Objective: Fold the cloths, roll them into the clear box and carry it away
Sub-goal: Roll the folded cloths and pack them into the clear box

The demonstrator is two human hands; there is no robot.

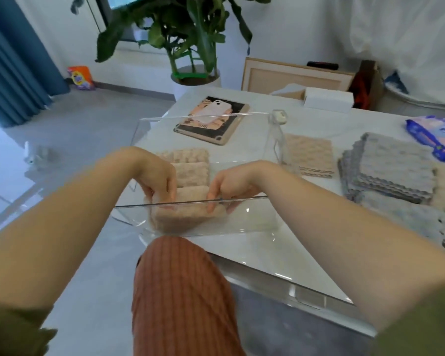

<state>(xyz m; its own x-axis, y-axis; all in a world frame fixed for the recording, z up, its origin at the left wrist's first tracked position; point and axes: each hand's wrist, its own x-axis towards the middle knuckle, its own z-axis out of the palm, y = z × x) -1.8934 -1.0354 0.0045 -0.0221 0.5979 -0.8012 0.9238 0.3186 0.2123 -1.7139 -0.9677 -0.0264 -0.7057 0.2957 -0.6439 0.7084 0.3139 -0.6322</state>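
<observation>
A clear box [247, 222] stands at the table's near left corner. Inside it lie three rolled beige cloths in a row; the nearest beige roll [188, 214] is against the front wall. My left hand [157, 179] grips that roll's left end and my right hand [231, 187] grips its right end, both reaching down over the box's front rim. A folded beige cloth [311, 156] lies just right of the box. A stack of grey cloths [391, 168] sits farther right, with more grey cloth [409, 217] spread in front of it.
A tablet [231, 136] with a phone [215, 110] on it lies behind the box. A white box [328, 100] and a blue wipes pack [434, 136] sit at the back and right. A potted plant [190, 42] stands beyond the table. My knee [180, 291] is below the table edge.
</observation>
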